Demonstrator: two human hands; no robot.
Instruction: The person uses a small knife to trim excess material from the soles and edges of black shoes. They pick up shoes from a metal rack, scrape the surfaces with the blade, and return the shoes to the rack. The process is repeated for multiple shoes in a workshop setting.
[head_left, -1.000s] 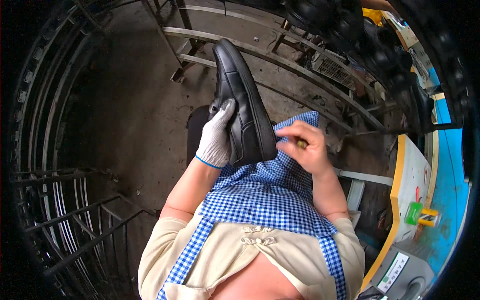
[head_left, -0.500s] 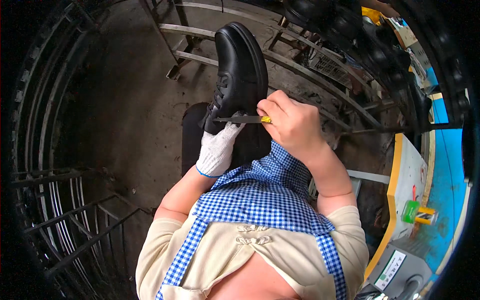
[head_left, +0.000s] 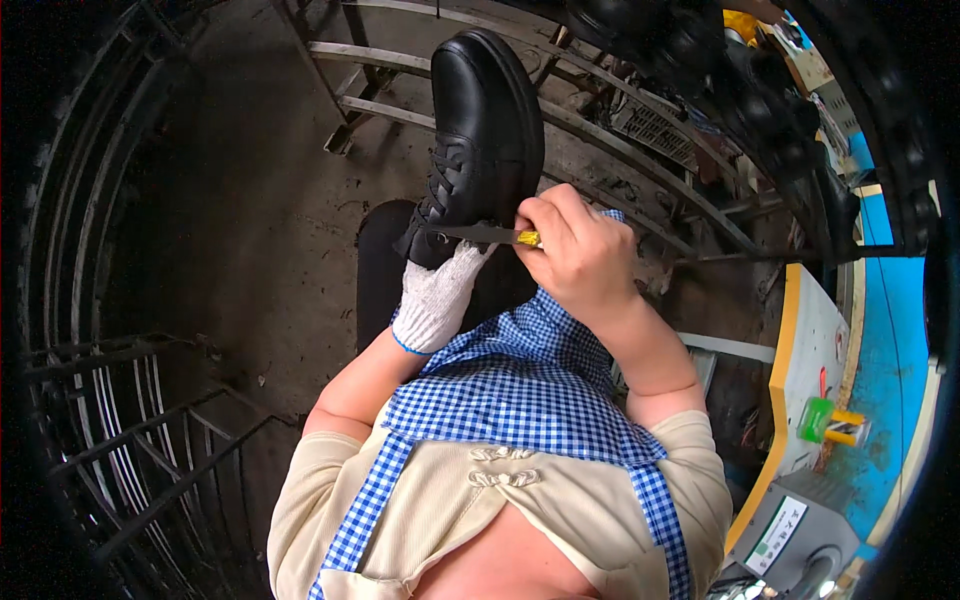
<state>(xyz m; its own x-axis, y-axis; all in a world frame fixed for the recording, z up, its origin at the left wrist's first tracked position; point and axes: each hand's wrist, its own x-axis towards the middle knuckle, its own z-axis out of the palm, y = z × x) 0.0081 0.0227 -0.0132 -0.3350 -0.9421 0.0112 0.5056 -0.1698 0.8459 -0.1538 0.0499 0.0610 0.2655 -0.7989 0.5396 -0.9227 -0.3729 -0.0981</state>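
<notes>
A black leather lace-up shoe (head_left: 480,120) points away from me, its laces (head_left: 440,180) on the left side. My left hand (head_left: 440,298), in a white knitted glove with a blue edge, is closed on the shoe's heel end; some of its fingers are hidden by the shoe. Bare, my right hand (head_left: 580,250) pinches a dark narrow blade (head_left: 478,233) wrapped in yellow near my fingers. The blade lies across the shoe's opening, its tip close to the collar by the laces. Whether it touches the leather I cannot tell.
Metal rails (head_left: 620,155) run across beyond the shoe, with a dark crate (head_left: 650,135) behind them. Several black shoes (head_left: 770,100) stand on a rack at the upper right. On the blue-topped bench (head_left: 890,350) lies a green and yellow container (head_left: 833,424). Another metal frame (head_left: 170,450) stands at left.
The shoe has shifted slightly away from me and turned a little, showing more of its laces. My right hand keeps its pinch on the blade, which has tilted slightly.
</notes>
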